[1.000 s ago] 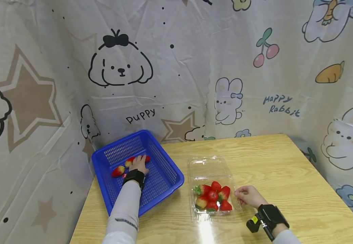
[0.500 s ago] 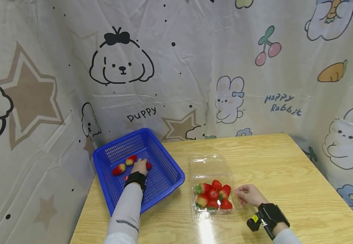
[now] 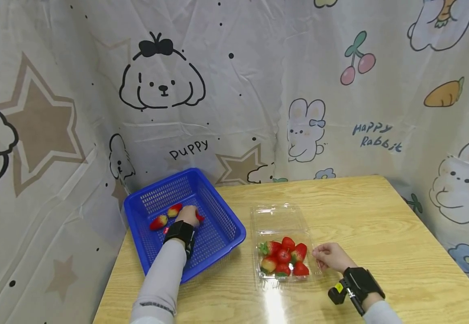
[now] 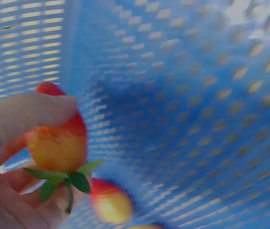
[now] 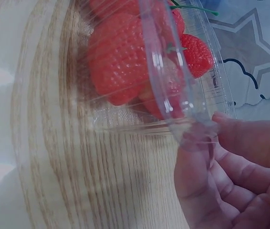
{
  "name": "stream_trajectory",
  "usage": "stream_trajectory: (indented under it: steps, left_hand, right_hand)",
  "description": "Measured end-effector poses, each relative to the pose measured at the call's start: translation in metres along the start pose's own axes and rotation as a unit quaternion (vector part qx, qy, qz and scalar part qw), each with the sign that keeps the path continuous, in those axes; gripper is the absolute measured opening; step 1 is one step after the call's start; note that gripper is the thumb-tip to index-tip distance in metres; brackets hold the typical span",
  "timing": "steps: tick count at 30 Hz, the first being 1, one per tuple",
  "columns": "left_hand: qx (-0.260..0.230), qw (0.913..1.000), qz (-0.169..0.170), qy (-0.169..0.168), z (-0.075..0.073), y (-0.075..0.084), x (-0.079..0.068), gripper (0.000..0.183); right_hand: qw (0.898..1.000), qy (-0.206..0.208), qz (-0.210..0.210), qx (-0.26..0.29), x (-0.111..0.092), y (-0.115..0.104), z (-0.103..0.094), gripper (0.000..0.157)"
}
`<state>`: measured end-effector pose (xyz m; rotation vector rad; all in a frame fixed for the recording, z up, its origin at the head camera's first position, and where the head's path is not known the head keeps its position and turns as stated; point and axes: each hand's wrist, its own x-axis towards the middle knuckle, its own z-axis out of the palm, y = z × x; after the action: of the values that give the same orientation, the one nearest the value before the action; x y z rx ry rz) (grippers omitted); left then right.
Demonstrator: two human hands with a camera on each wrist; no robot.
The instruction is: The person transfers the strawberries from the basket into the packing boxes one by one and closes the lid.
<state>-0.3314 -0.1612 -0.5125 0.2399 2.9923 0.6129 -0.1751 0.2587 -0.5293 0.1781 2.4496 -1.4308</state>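
Inside the blue basket (image 3: pixel 218 256), my left hand (image 3: pixel 187 216) grips a strawberry (image 4: pixel 58 148) between thumb and fingers. That strawberry is red at the tip and yellowish near its green leaves. Two more strawberries lie beside the hand: one at the left (image 3: pixel 158 222) and one behind it (image 3: pixel 174 210). On the table, my right hand (image 3: pixel 333 256) pinches the right edge of a clear plastic clamshell box (image 3: pixel 279 219). Its lid stands open toward the back. Several red strawberries (image 5: pixel 118 57) fill the front half of the box.
The wooden table (image 3: pixel 347 211) carries the basket at the left and the box near the middle. A printed curtain (image 3: pixel 242 112) hangs behind and along both sides. A small red item (image 3: pixel 166 230) shows in the basket by the left wrist.
In the basket, my left hand has shifted from the back strawberries slightly right and its fingers have closed round one strawberry. The right hand keeps its pinch on the box edge.
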Motion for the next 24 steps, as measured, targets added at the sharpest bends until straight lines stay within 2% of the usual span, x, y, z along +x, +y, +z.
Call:
stream_trajectory:
  steps: [3,8,13,19,24]
  left_hand:
    - [0.001,1.0000,0.008,0.000,-0.017,0.012,-0.001,0.014]
    - [0.010,0.9990,0.031,0.029,-0.047,0.041,-0.006,0.016]
    - [0.019,0.9936,0.087,0.070,-0.072,0.082,-0.013,0.025]
    - [0.012,0.9775,0.166,0.129,-0.086,0.132,-0.029,0.030]
    - [-0.011,0.9563,0.242,0.165,-0.081,0.165,-0.043,0.035]
  right_hand:
    - [1.000,0.004,0.005,0.000,0.000,-0.001,-0.001,0.019]
    - [1.000,0.004,0.005,-0.003,-0.001,-0.001,-0.001,0.019]
    - [1.000,0.007,0.007,-0.005,0.000,-0.001,0.000,0.018]
    - [1.000,0.008,0.006,-0.003,0.001,-0.001,0.001,0.017]
    - [1.000,0.007,0.004,-0.003,0.001,-0.001,0.001,0.018]
